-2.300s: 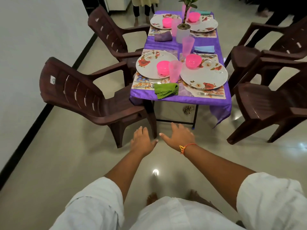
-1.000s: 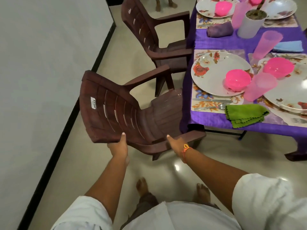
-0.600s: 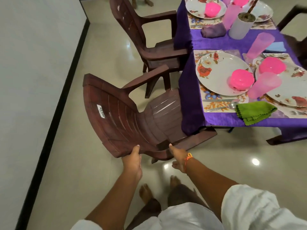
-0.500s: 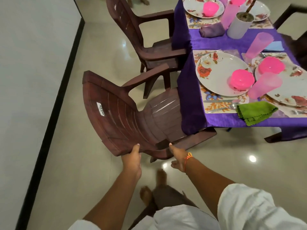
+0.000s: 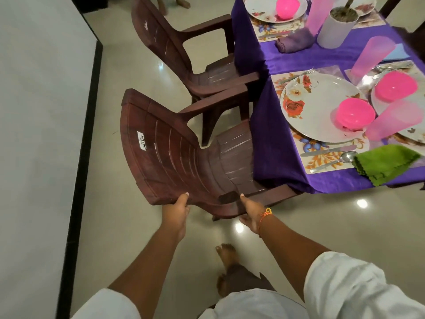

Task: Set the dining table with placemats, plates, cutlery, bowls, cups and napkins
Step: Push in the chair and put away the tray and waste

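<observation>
Left hand [image 5: 177, 210], right hand [image 5: 251, 215] both grip chair [image 5: 174, 157] back. Risk: if pushed in, armrest snags cloth [image 5: 273, 143], drags near plate [image 5: 317, 107] off counter [image 5: 299, 54].

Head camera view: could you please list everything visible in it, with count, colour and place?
near chair: one, brown, at the table's near corner
far chair: one, brown, behind it
tablecloth: one, purple, over the table
placemats: floral, under the plates
plates: four, white floral, some cut off
bowls: three, pink, on plates
cups: three, pink, beside plates
napkins: green, purple, blue, one each
cutlery: silver, on placemats
plant pot: one, white, table centre
left hand: grips near chair's back
right hand: grips it by the armrest
</observation>
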Motion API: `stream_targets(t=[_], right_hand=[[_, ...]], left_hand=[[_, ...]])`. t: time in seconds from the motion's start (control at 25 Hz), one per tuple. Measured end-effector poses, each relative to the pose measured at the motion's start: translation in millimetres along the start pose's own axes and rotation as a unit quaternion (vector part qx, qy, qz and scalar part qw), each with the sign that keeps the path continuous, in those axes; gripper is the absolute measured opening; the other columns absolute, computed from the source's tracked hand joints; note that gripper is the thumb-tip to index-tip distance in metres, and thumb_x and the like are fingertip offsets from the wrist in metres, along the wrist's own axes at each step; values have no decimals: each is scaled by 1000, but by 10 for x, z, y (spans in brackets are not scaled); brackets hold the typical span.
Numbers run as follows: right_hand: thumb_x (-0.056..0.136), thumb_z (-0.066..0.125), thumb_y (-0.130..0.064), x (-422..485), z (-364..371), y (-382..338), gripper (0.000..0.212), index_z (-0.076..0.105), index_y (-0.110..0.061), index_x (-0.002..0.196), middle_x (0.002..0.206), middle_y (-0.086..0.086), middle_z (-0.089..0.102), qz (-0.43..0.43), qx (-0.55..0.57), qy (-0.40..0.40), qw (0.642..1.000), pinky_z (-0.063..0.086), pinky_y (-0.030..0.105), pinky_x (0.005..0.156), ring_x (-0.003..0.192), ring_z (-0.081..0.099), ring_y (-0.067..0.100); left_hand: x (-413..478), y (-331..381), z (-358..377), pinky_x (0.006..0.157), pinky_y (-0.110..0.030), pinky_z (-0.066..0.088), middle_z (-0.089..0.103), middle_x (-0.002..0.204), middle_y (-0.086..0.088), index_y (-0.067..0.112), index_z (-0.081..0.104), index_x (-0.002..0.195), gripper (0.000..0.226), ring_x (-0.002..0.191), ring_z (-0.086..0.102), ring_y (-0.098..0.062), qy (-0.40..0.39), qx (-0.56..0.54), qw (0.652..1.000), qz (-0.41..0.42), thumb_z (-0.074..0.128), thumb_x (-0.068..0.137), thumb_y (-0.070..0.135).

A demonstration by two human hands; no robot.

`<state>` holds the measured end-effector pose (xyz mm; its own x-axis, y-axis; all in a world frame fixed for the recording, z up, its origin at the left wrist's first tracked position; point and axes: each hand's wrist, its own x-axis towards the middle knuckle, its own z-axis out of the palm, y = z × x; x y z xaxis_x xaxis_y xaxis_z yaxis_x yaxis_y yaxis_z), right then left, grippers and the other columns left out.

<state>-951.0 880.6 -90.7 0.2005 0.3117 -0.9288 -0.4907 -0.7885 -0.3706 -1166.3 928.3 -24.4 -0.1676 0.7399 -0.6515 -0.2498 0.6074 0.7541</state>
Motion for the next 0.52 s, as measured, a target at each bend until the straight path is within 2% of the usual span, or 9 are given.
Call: stream_targets(t=[0.16, 0.28, 0.36, 0.44, 0.52], right_hand=[[88, 70, -51, 213, 299, -115, 63, 55, -11, 135, 131, 10, 61, -1, 19, 6, 1000, 59, 36, 86, 112, 64, 30], [87, 72, -50, 235, 472, -183, 63, 55, -12, 135, 131, 9, 62, -7, 33, -1, 999, 58, 35, 81, 112, 64, 30], [88, 72, -48, 185, 576, -207, 61, 56, -10, 133, 128, 8, 63, -6, 41, 10, 999, 55, 34, 78, 111, 63, 28], [89, 72, -47, 132, 627, -214, 60, 55, -8, 132, 129, 7, 60, -12, 51, 28, 998, 53, 34, 77, 112, 60, 28], [88, 71, -49, 12, 720, -218, 66, 52, -7, 136, 134, 9, 57, -17, 44, 56, 997, 55, 34, 75, 113, 59, 31]], left_hand=[[363, 244, -59, 109, -41, 46, 66, 130, -7, 11, 55, 134, 40, 118, 64, -23, -14, 23, 1000, -7, 64, 95, 6], [567, 408, -100, 109, -41, 46, 66, 129, -6, 14, 57, 128, 36, 119, 64, -23, -37, 32, 999, -11, 65, 94, 6], [643, 473, -136, 104, -37, 48, 66, 129, -5, 15, 58, 127, 35, 117, 64, -21, -54, 42, 998, -13, 67, 94, 7], [665, 479, -184, 101, -32, 48, 66, 129, -3, 15, 57, 132, 41, 116, 64, -18, -78, 59, 995, -21, 69, 93, 11], [708, 478, -255, 106, -34, 46, 65, 131, 1, 19, 57, 135, 49, 117, 62, -16, -104, 86, 990, -32, 75, 90, 23]])
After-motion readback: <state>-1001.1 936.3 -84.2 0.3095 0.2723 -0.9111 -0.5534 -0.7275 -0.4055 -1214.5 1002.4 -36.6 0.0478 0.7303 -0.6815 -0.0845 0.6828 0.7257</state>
